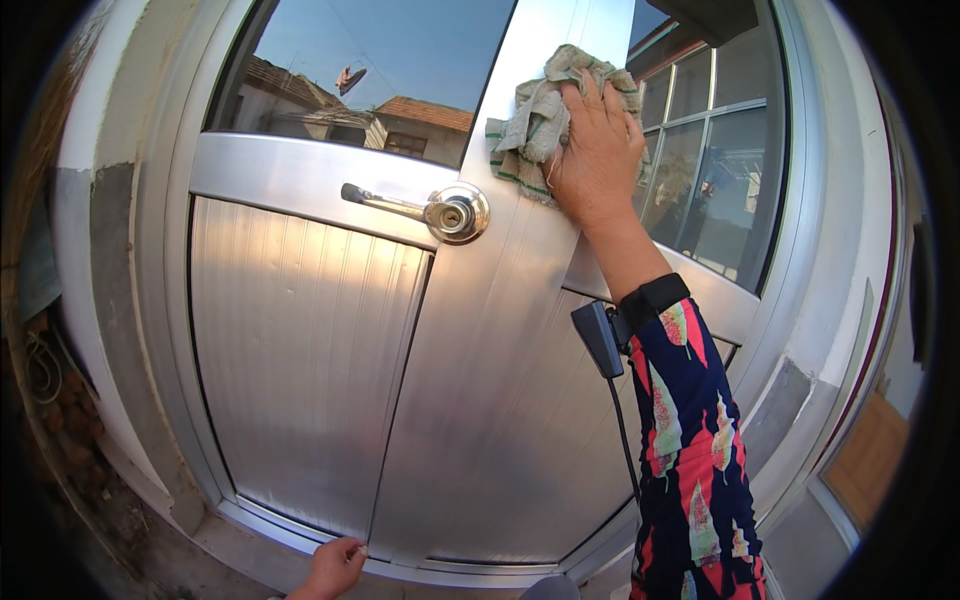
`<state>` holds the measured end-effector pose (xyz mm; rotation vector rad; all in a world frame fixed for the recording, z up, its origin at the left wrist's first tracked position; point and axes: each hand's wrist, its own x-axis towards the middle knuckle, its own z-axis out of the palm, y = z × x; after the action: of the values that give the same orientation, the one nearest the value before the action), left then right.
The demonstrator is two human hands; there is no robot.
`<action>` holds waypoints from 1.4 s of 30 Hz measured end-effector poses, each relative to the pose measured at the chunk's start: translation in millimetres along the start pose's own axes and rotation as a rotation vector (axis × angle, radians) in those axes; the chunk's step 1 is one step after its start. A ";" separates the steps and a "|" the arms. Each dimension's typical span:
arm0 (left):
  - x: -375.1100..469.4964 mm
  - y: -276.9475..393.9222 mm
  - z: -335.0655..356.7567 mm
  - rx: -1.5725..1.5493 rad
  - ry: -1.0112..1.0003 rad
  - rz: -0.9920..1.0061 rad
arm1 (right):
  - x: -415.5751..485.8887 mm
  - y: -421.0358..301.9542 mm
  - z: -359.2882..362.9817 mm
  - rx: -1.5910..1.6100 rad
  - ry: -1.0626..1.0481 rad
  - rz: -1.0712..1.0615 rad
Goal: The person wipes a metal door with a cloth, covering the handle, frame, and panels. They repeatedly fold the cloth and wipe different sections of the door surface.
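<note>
My right hand (602, 161) presses a crumpled, pale terry cloth (529, 135) with green stripes against the upper part of the silver metal door (495, 330). The fingers lie spread over the cloth, which also reaches the edge of the right-hand glass pane (716, 165). Left of the cloth and lower is a chrome lever handle (390, 201) with a round keyhole plate (453, 217). Low in the view, my left hand (335, 568) hangs with curled fingers near the door's bottom edge. A small pale spot shows at its fingertips; what it is cannot be told.
A dark device (598, 339) is strapped at my right wrist, its cable (624, 435) running down along the sleeve. The left glass pane (360, 82) reflects roofs and sky. Outside the door frame at left are a coiled cord (43, 367) and a long pole (56, 472).
</note>
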<state>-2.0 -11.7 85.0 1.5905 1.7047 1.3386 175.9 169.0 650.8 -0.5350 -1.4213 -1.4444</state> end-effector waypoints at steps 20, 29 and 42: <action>20.3 -22.2 36.5 0.107 -0.050 -0.006 | -90.9 2.1 -60.3 0.144 -0.260 -0.219; 27.7 -12.2 54.9 0.141 -0.149 0.056 | -133.9 61.8 -71.0 0.012 -0.227 -0.147; 46.3 -36.7 78.6 0.172 -0.216 0.047 | -203.1 165.4 -90.8 -0.111 -0.160 -0.022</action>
<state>34.8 63.1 32.9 1.8091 1.6959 1.0206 428.8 184.8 538.3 -0.7206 -1.4811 -1.5324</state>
